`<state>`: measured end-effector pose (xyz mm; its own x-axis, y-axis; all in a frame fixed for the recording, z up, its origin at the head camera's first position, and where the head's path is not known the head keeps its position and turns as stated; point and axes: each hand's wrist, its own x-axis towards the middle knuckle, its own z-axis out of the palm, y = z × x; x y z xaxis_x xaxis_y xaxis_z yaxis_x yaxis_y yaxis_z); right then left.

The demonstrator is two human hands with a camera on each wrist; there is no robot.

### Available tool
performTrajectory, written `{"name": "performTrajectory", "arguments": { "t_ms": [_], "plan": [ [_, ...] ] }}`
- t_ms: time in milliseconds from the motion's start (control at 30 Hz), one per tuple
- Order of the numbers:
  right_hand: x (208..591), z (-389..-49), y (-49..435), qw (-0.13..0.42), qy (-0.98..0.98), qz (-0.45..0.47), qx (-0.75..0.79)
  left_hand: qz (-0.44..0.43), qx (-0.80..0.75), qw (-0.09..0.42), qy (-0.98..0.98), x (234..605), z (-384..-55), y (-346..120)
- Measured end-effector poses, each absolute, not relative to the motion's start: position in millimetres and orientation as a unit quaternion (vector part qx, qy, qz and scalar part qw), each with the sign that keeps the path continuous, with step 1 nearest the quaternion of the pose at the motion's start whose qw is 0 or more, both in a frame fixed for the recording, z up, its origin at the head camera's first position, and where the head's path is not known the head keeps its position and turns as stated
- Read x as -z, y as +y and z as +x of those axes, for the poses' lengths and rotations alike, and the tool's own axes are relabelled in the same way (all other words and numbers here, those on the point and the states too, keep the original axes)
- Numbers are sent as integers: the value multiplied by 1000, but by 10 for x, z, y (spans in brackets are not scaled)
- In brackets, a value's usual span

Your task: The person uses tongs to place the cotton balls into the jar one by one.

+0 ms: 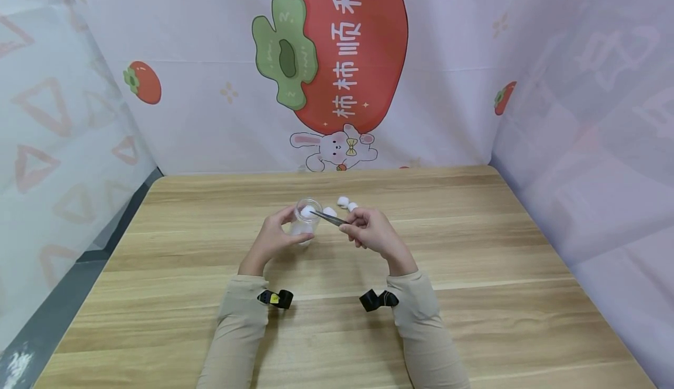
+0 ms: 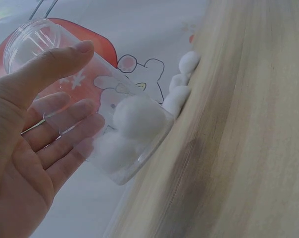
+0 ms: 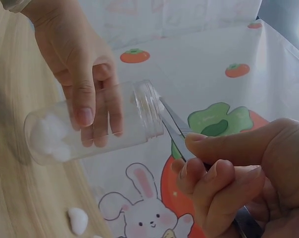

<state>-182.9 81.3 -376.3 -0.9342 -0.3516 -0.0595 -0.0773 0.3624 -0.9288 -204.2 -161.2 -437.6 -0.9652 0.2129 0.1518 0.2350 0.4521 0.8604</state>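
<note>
My left hand (image 1: 272,234) grips a clear jar (image 2: 75,37), thumb on one side and fingers round the other. Cotton balls (image 2: 139,119) lie at the bottom of this lidless jar, which looks tilted in the wrist views. In my right hand (image 1: 371,231) is a pair of metal tweezers (image 1: 332,219), pinched between thumb and fingers. The tips reach the jar's mouth, where another cotton ball (image 1: 308,211) shows at them. Whether the tips still squeeze that ball, I cannot tell.
Several loose cotton balls (image 1: 343,202) lie on the wooden table (image 1: 337,330) just beyond the jar and right hand. A printed cloth (image 1: 210,131) hangs behind the table, and more cloth hangs at both sides.
</note>
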Motion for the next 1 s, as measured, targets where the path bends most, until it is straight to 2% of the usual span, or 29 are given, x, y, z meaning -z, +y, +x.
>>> {"name": "performTrajectory", "arguments": {
  "t_ms": [1000],
  "plan": [
    [3746, -1838, 832, 125, 819, -115, 548, -130, 508, 3, -851, 4400, -2054, -1618]
  ]
}}
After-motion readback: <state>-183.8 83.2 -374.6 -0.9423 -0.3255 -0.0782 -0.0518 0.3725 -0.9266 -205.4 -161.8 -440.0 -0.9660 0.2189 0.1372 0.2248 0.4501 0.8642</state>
